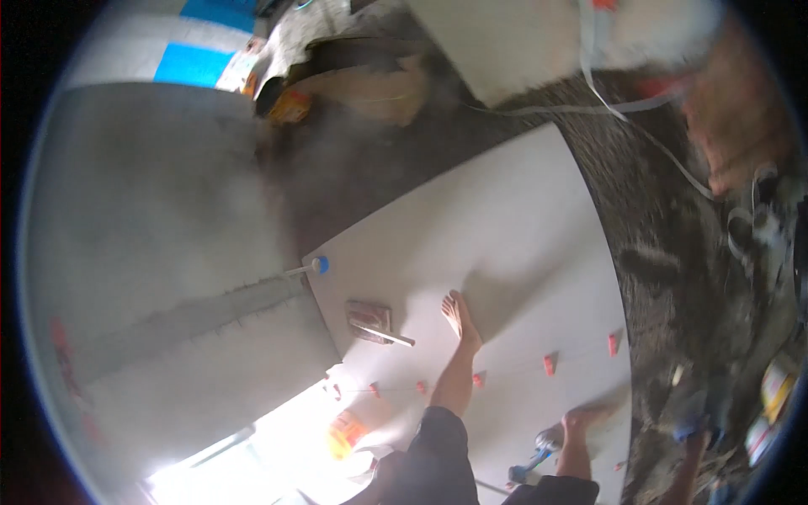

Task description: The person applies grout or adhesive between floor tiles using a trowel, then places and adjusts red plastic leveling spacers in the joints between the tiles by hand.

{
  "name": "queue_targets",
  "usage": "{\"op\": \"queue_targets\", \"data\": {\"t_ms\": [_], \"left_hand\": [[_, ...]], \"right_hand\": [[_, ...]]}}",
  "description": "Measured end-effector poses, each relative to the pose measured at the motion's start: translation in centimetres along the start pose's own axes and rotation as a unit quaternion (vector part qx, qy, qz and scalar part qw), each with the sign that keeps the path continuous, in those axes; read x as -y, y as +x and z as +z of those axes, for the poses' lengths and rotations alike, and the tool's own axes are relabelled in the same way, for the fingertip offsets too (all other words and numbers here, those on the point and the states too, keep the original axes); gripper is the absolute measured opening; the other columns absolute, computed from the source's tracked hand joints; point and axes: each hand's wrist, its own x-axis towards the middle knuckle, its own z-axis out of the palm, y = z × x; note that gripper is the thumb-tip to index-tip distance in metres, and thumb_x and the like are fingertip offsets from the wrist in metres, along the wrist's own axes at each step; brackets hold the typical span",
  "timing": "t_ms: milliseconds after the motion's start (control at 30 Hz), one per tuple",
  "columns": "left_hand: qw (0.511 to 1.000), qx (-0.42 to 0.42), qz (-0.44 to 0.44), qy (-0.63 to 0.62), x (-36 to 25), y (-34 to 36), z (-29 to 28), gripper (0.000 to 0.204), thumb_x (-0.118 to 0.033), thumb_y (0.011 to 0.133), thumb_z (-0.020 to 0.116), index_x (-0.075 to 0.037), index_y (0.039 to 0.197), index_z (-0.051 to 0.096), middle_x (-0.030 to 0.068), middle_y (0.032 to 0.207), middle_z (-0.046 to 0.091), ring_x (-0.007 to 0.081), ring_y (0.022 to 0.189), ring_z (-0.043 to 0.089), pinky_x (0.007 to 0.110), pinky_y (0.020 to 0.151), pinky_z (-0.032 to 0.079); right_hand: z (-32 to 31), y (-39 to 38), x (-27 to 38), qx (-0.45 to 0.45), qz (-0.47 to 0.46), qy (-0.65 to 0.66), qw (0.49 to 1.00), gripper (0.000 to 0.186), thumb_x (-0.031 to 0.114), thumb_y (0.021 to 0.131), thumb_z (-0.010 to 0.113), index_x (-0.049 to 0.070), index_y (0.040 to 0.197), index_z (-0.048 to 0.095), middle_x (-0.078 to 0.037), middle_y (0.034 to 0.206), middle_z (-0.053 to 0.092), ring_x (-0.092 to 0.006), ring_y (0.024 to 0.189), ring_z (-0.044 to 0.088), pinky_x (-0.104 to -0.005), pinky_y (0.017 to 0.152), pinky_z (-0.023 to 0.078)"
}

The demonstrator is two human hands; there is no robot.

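- Reaching down at about 4 o'clock, the right hand [690, 418] hangs over the dark mortar [673, 252], just beside the right edge of the white tile [505, 227]. Something bluish covers it, maybe a glove. I cannot tell if the fingers are open or closed on a thing.
- The left hand is not in the picture.
- The tile fills the middle, running from 1 o'clock down to 6 o'clock. Both bare feet [461, 316] stand on it.
- Red clips [549, 364] sit in a row across the tile near the feet.
- A tool [543, 442] with a blue handle lies at 5 o'clock between the legs. A trowel [370, 320] rests near the tile's left edge, at about 8 o'clock from centre.
- To my judgement, work at this edge goes best with the weight kept steady on the tile and well away from the clips, and with the hand low and slow over the wet mortar.
- The picture is blurred. The right rim at 3 o'clock shows only unclear cans [774, 387], and the bright patch at 7 o'clock is washed out.
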Motion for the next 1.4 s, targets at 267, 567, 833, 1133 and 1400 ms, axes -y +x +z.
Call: {"op": "queue_targets", "data": {"t_ms": [267, 567, 833, 1133, 1400], "left_hand": [[0.793, 0.479, -0.004, 0.375, 0.6, -6.6, -34.0, 0.027, -0.028, 0.084, 0.054, -0.006, 0.097, 0.065, 0.0173, 0.106, 0.064, 0.0355, 0.100, 0.062, 0.048, 0.083, 0.049], [0.943, 0.221, -0.213, 0.128, 0.0, -4.8, -23.3, 0.025, -0.025, 0.090, 0.050, -0.003, 0.091, 0.061, 0.0144, 0.089, 0.061, 0.0290, 0.085, 0.058, 0.038, 0.080, 0.047], [0.938, 0.123, 0.016, 0.323, -0.3, 9.7, 0.5, 0.015, -0.018, 0.090, 0.047, -0.005, 0.090, 0.056, 0.0129, 0.089, 0.058, 0.0276, 0.089, 0.055, 0.037, 0.082, 0.044], [0.944, 0.152, -0.241, 0.165, -4.7, 3.1, -4.4, 0.029, -0.029, 0.088, 0.049, -0.009, 0.101, 0.065, 0.0209, 0.106, 0.063, 0.0387, 0.100, 0.061, 0.047, 0.084, 0.048], [0.904, 0.177, -0.380, 0.082, -15.8, -9.3, -17.3, 0.029, -0.029, 0.088, 0.049, -0.009, 0.101, 0.066, 0.0221, 0.103, 0.064, 0.0405, 0.098, 0.061, 0.046, 0.084, 0.048]], "right_hand": [[-3.8, -0.7, 33.9, -0.027, -0.343, -0.306, 0.888, 0.047, 0.022, 0.083, 0.066, 0.000, 0.123, 0.054, -0.017, 0.116, 0.059, -0.0282, 0.105, 0.057, -0.0397, 0.093, 0.044], [22.7, 2.0, 76.9, 0.246, -0.040, 0.382, 0.890, 0.033, 0.023, 0.093, 0.059, 0.017, 0.124, 0.053, 0.001, 0.107, 0.058, -0.0146, 0.084, 0.052, -0.0328, 0.062, 0.040], [36.5, 8.0, 94.9, 0.264, -0.009, 0.359, 0.895, 0.028, 0.023, 0.094, 0.057, 0.011, 0.119, 0.054, -0.006, 0.111, 0.059, -0.0217, 0.100, 0.058, -0.0366, 0.082, 0.049], [32.1, 7.6, 97.5, 0.296, -0.274, -0.049, 0.914, 0.018, 0.024, 0.091, 0.054, 0.007, 0.087, 0.055, -0.009, 0.075, 0.053, -0.0222, 0.071, 0.057, -0.0376, 0.065, 0.047], [6.5, 8.4, 81.7, 0.124, -0.361, -0.581, 0.719, 0.041, 0.036, 0.085, 0.061, 0.002, 0.108, 0.057, -0.017, 0.082, 0.068, -0.0345, 0.074, 0.065, -0.0478, 0.068, 0.051]]}}
